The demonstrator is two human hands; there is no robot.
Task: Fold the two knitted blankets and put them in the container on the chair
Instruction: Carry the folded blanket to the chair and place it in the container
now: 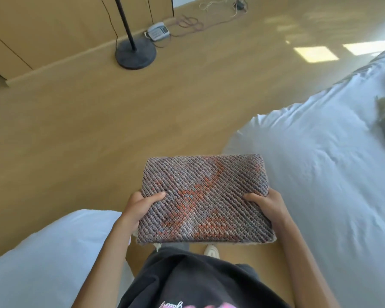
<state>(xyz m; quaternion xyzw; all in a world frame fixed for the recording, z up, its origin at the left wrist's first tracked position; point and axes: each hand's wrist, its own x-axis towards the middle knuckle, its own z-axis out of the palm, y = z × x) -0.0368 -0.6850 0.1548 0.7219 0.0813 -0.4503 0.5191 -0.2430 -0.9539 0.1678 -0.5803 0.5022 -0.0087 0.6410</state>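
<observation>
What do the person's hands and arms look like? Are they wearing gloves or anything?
No gloves. The left hand and right hand are bare, and I see no rings, watch or bracelet. The left forearm and right forearm are bare too, with no sleeves showing. The person wears a dark grey top with pink print and a bit of white writing.

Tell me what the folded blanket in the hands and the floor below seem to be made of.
The folded knitted blanket: chunky yarn, perhaps wool or acrylic, matte; diagonal rows of stitches in grey, lilac and orange-red show clearly. The floor: light wood-look surface, laminate or varnished wood, smooth and semi-gloss; it mirrors bright window patches.
</observation>
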